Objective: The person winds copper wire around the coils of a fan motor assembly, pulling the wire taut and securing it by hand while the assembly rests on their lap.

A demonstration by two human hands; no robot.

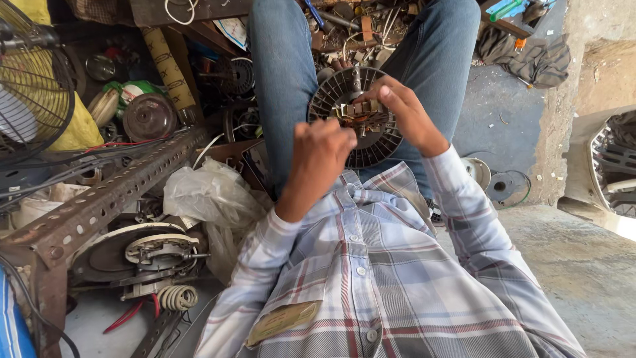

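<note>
A tan rectangular label (281, 321) sits on the plaid shirt's (371, 278) chest pocket, tilted.

Your floor (503, 126) is bare grey concrete, dusty, with a raised rough slab (583, 265) at your right. On the floor to your right: a crumpled dark cloth (530, 56) at the far end, and near your leg a pale disc (476, 171) just beside a dark round plate (507, 187). To your left the floor is crowded: a rusty perforated angle-iron frame (112, 195), a crumpled clear plastic bag (209, 195), a round motor housing (142, 255), a coiled white cord (175, 297).
</note>
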